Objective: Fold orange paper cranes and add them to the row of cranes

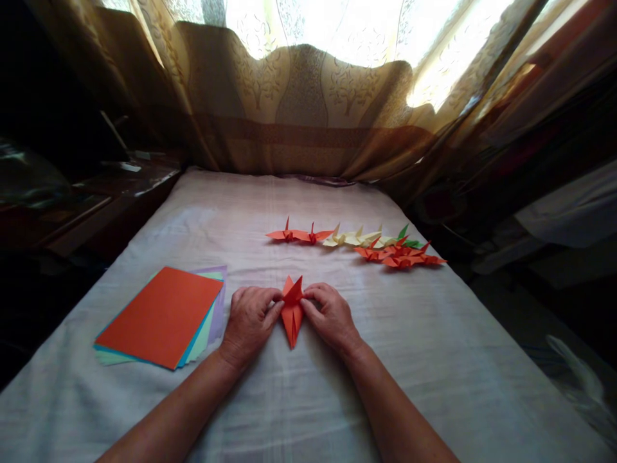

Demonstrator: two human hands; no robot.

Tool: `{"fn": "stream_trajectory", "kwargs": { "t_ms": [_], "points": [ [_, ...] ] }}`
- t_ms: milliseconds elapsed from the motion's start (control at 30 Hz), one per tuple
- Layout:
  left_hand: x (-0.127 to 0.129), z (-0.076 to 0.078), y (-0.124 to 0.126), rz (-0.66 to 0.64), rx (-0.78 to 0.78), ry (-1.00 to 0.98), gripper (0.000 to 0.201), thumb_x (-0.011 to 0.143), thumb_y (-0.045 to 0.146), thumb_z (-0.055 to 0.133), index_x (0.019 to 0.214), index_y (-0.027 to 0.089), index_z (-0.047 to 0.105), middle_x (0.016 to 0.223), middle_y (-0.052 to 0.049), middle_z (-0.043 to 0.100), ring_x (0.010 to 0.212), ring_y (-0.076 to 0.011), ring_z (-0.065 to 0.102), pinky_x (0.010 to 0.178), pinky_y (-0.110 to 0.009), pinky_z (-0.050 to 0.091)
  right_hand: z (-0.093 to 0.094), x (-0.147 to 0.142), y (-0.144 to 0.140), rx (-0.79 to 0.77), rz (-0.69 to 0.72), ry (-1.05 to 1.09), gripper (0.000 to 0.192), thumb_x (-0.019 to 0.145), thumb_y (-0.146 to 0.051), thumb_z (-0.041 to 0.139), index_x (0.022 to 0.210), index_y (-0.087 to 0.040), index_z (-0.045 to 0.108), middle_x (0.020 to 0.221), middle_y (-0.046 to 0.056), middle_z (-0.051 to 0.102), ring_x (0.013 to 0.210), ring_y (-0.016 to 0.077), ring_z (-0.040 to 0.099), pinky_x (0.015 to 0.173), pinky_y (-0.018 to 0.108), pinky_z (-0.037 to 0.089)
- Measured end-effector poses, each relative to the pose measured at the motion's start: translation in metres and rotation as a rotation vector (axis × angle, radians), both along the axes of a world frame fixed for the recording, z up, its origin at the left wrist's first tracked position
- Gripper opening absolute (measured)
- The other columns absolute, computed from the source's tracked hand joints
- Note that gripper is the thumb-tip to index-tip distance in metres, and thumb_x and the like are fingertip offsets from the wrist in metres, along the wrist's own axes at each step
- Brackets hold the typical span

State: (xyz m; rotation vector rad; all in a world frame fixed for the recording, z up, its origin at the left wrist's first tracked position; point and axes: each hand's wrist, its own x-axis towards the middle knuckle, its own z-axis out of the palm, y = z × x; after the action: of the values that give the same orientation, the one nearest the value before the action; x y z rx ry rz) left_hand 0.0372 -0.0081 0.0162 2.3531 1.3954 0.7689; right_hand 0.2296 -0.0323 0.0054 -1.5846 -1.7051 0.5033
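A partly folded orange-red origami paper lies before me on the white cloth. Its lower end tapers to a point with a slit down the middle, and two pointed flaps rise at its top. My left hand pinches its left edge between thumb and forefinger. On the opposite edge, my right hand grips it the same way, thumb below the forefinger. The other fingers of both hands are curled in.
Left of my hands sits a stack of coloured paper, orange on top. Beyond, a row of folded paper cranes in orange, cream and green stretches to the right. A patterned curtain hangs behind the cloth-covered surface.
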Motion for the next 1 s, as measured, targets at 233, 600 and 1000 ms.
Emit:
{"fn": "stream_trajectory", "kwargs": {
  "t_ms": [233, 600, 1000],
  "points": [
    [-0.0076, 0.0007, 0.0027, -0.033, -0.130, -0.057, 0.013, 0.085, 0.030, 0.063, 0.093, 0.025, 0.071, 0.092, -0.003, 0.074, 0.091, -0.0223, 0.065, 0.086, -0.038, 0.045, -0.0076, 0.0000, 0.0008, 0.039, -0.030, 0.021, 0.012, 0.086, -0.022, 0.059, 0.085, -0.025, 0.071, 0.092, 0.004, 0.070, 0.089, 0.0187, 0.063, 0.084, 0.031, 0.048],
    [0.0004, 0.0028, 0.0015, 0.058, -0.114, -0.050, 0.009, 0.081, 0.023, 0.062, 0.083, 0.024, 0.071, 0.083, 0.000, 0.073, 0.083, -0.0208, 0.065, 0.085, -0.039, 0.044, -0.0084, -0.0027, 0.0017, 0.058, -0.017, 0.103, 0.015, 0.088, -0.026, 0.057, 0.082, -0.024, 0.071, 0.085, 0.003, 0.070, 0.082, 0.0180, 0.064, 0.078, 0.030, 0.049],
    [-0.0012, 0.0069, -0.0012, 0.001, -0.106, 0.089, 0.012, 0.088, 0.025, 0.057, 0.083, 0.022, 0.068, 0.086, -0.002, 0.073, 0.085, -0.0228, 0.065, 0.083, -0.039, 0.041, -0.0057, -0.0052, 0.0009, 0.067, -0.040, -0.046, 0.013, 0.087, -0.024, 0.059, 0.082, -0.025, 0.071, 0.089, 0.004, 0.069, 0.085, 0.0189, 0.063, 0.080, 0.031, 0.047]
  ]
}}
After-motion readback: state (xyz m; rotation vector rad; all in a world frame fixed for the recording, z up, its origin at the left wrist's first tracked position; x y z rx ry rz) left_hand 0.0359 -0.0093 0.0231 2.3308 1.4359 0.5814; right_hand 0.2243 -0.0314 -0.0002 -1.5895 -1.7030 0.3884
